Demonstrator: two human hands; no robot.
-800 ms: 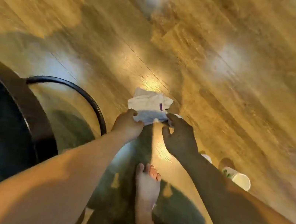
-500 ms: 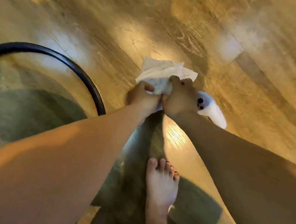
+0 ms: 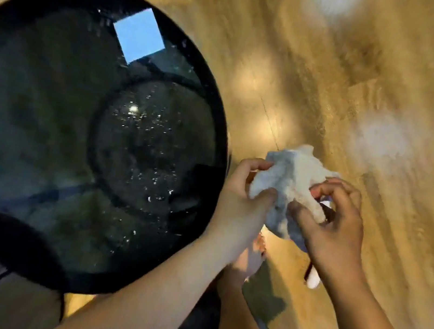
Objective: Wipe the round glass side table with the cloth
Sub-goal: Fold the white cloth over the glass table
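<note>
At nine o'clock I saw the round glass worktop (image 3: 44, 137), speckled with droplets (image 3: 145, 124) and, as I judged, not yet wiped. At its three o'clock, just off the rim, my left hand (image 3: 244, 197) and right hand (image 3: 333, 228) both pinched the bunched white cloth (image 3: 290, 181) in curled fingers (image 3: 302, 210) above the wooden floor (image 3: 394, 78).

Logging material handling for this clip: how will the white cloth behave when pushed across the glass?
Probably floppy: the cloth sits crumpled in irregular folds between the left hand and right hand. Likely light, since fingertip pinches alone hold it up. It may bunch rather than slide flat unless spread first.
</note>
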